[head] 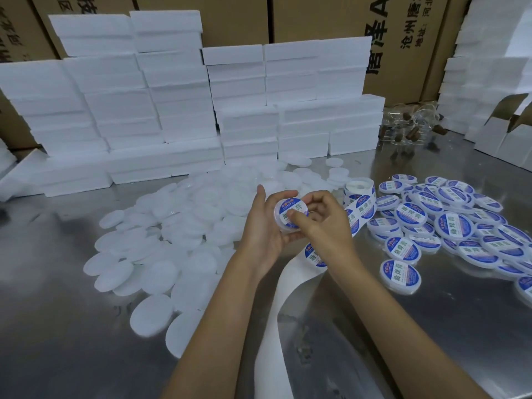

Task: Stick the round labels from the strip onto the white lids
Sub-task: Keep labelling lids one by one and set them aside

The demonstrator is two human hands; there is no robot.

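Shiny steel table everywhere, and both forearms come up from the bottom edge to meet over the middle of it. Left hand is cupped palm-up around a white lid, fingers curled up behind its rim, holding it tilted so the face points back toward the camera. Right hand is curled over the front of it, thumb pressing down on the round label, which is blue and white with green characters. So both hands are busy on that one lid, held up off the table. Label strip is a long, smooth white paper ribbon; it runs from the bottom of the frame up under the wrists, then bends right to a small roll standing just past the right hand. Plain lids are flat matte discs heaped loosely on the left, overlapping each other. Labelled lids are piled on the right, glossy-looking. Behind all that are stacked white foam blocks, rough-edged, with brown cartons at the back.
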